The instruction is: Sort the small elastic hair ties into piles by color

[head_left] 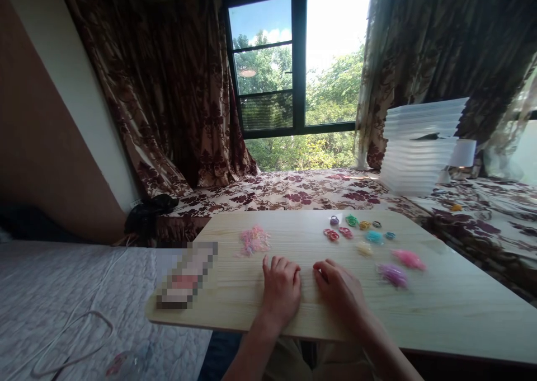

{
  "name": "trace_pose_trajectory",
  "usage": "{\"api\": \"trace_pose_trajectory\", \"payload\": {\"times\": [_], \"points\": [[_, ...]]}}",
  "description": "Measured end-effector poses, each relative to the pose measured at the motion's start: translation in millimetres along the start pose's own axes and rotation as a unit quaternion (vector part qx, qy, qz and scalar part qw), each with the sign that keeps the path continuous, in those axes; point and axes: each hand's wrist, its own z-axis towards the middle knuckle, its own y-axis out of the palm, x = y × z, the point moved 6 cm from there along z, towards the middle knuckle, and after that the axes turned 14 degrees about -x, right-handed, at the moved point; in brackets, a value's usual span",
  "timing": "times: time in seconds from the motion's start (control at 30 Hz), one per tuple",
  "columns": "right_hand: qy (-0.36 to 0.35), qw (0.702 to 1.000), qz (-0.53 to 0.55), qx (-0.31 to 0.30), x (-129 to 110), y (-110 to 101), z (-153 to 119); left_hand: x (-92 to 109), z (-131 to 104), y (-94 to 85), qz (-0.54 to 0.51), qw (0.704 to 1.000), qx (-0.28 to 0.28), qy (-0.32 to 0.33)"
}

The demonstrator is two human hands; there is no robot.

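Both hands rest on the pale wooden table (235, 305), a small gap between them. My left hand (282, 288) lies palm down with loosely bent fingers, nearest to a loose pile of small pink and multicoloured bands (254, 240). My right hand (340, 289) is also loosely bent, its thumb and index finger slightly apart. Neither hand shows anything in it. Beyond the right hand are small bundles of bands: red (331, 234), green (351, 220), turquoise (374, 236) and cream (364, 249). Farther right lie a purple bundle (393, 275) and a pink one (409, 259).
A blurred-out flat object (184, 280) lies at the table's left end. Behind the table is a flower-patterned ledge (293, 193) with a tall stack of white ridged sheets (417, 165) and a white lamp (463, 153). At left, a white cable (98, 314) crosses a quilted bed (50, 291).
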Motion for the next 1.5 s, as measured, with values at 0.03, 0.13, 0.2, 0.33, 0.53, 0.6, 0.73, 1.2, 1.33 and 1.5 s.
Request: {"api": "trace_pose_trajectory", "payload": {"times": [0.03, 0.13, 0.2, 0.33, 0.53, 0.6, 0.73, 1.2, 1.33, 1.5], "points": [[-0.001, 1.000, 0.000, 0.001, 0.3, 0.1, 0.0, -0.2, 0.0, 0.2, 0.000, 1.000, -0.001, -0.001], [-0.006, 1.000, 0.002, 0.005, 1.0, 0.7, 0.2, -0.9, 0.0, 0.5, 0.000, 1.000, -0.004, -0.003], [-0.008, 1.000, 0.003, 0.007, 1.3, 1.0, 0.4, -0.9, 0.0, 0.6, 0.000, 1.000, -0.005, -0.002], [-0.011, 1.000, 0.005, 0.010, 1.3, 0.9, 0.3, -0.8, 0.0, 0.6, 0.002, 1.000, -0.006, -0.002], [-0.008, 1.000, 0.009, 0.013, 1.1, 0.0, -0.9, -1.6, -0.1, 1.7, 0.006, 1.000, -0.012, -0.006], [-0.010, 1.000, 0.012, 0.011, 1.1, 0.3, -0.9, -1.8, -0.1, 1.8, 0.006, 1.000, -0.014, -0.007], [-0.010, 1.000, 0.010, 0.006, 2.0, 1.8, 0.3, -1.4, 0.0, 0.7, 0.005, 1.000, -0.015, -0.007], [-0.015, 1.000, 0.015, 0.006, 2.9, 1.5, 0.1, -1.1, 0.2, -0.8, 0.000, 1.000, -0.022, -0.010], [-0.013, 1.000, 0.013, 0.008, 2.1, 0.6, -0.2, -1.7, 0.1, -0.3, -0.003, 1.000, -0.025, -0.012], [-0.013, 1.000, 0.012, 0.008, 1.4, 0.2, 0.0, -2.2, 0.3, 0.6, -0.003, 1.000, -0.029, -0.011]]}}
